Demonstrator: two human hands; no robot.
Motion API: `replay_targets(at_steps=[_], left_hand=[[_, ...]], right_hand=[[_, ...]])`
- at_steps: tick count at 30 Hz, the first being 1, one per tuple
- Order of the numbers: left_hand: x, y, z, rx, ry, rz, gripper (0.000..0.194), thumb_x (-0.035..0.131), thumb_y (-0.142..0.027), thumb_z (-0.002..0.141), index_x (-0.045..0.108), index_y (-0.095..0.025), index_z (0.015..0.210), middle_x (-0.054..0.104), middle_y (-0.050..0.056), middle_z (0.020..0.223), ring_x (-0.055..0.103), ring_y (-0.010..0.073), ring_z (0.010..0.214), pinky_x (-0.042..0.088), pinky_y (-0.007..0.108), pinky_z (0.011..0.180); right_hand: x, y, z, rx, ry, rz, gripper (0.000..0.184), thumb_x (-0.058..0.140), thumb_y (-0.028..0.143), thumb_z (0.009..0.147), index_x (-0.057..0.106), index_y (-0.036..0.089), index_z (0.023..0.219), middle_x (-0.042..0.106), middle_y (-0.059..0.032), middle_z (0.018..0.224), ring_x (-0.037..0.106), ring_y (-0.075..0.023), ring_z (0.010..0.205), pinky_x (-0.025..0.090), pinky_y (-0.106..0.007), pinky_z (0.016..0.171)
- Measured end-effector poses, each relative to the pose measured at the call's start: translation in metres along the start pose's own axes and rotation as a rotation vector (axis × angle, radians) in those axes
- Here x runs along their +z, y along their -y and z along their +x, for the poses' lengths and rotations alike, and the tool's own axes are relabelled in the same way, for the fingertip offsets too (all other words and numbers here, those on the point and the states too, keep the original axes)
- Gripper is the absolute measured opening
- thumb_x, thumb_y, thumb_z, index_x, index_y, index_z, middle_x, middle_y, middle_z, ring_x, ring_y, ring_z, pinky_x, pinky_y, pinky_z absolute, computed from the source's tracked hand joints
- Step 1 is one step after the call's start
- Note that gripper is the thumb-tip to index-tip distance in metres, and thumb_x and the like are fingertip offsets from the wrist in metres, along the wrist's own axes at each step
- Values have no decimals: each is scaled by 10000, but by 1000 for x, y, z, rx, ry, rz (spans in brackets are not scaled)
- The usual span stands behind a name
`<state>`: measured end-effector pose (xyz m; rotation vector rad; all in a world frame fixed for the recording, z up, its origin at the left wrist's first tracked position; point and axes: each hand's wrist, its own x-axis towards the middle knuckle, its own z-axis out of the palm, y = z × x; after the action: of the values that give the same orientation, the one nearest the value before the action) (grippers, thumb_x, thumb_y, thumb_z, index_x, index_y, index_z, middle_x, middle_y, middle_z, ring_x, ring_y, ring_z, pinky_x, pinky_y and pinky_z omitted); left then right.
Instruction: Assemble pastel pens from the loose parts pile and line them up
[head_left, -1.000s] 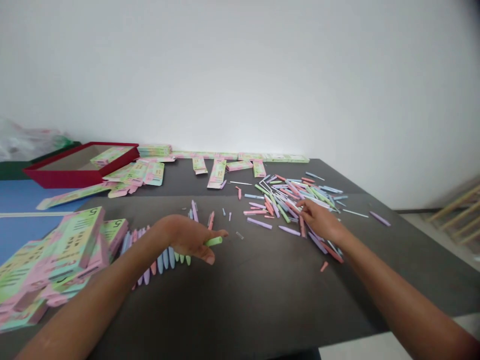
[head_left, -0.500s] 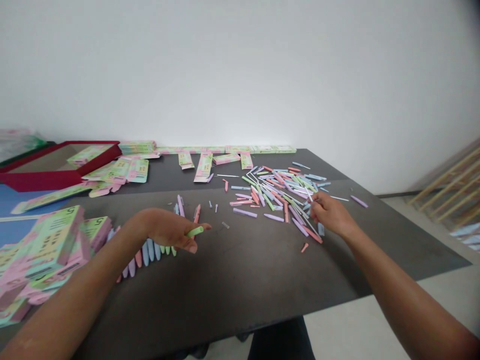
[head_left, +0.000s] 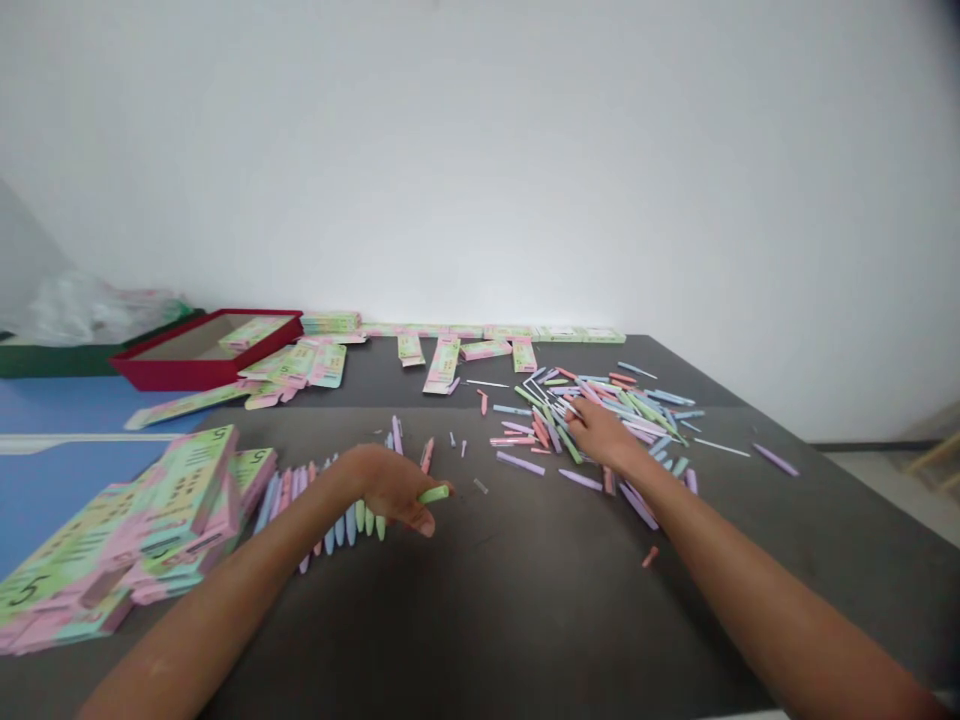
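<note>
My left hand [head_left: 390, 487] is closed around a green pen barrel [head_left: 433, 494], held just above the dark table [head_left: 525, 600]. Right behind that hand lies a row of finished pastel pens [head_left: 330, 510]. My right hand [head_left: 598, 432] reaches into a scattered pile of pastel pen parts [head_left: 600, 405], its fingers curled down onto the pieces; whatever they pinch is hidden.
A heap of pink-and-green printed cartons [head_left: 127, 530] sits at the left front. Flat cartons [head_left: 442, 355] lie along the back edge beside a red tray [head_left: 202, 350]. A blue surface [head_left: 52, 440] adjoins the table's left side. A white wall stands behind.
My right hand moved left, back into the middle of the pile of parts. My left hand kept the green barrel and barely shifted. The camera tilted and swung slightly.
</note>
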<state>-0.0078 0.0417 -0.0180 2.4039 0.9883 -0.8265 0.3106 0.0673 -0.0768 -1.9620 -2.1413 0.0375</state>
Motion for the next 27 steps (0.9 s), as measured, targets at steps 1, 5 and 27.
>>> replay_targets(at_steps=[1, 5, 27], left_hand=[[0, 0, 0, -10, 22, 2, 700, 588, -448, 818, 373, -217, 1443, 738, 104, 1002, 671, 248, 863, 456, 278, 666], [0, 2, -2, -71, 25, 20, 741, 591, -468, 825, 315, -227, 1469, 719, 122, 1071, 661, 267, 915, 460, 299, 682], [-16, 0, -22, -150, 42, -40, 710, 571, -494, 850, 313, -262, 1468, 593, 187, 1285, 608, 353, 1080, 485, 409, 794]], right_hand=[[3, 12, 16, -16, 12, -8, 210, 344, 252, 909, 539, 175, 917, 653, -100, 931, 568, -190, 787, 334, -259, 619], [19, 46, 74, -82, 63, -29, 259, 358, 313, 940, 554, 165, 1023, 675, -121, 965, 603, -212, 836, 356, -268, 648], [70, 133, 183, -221, 331, -233, 296, 514, 189, 853, 673, 39, 1053, 661, -239, 1115, 623, -267, 1040, 444, -281, 820]])
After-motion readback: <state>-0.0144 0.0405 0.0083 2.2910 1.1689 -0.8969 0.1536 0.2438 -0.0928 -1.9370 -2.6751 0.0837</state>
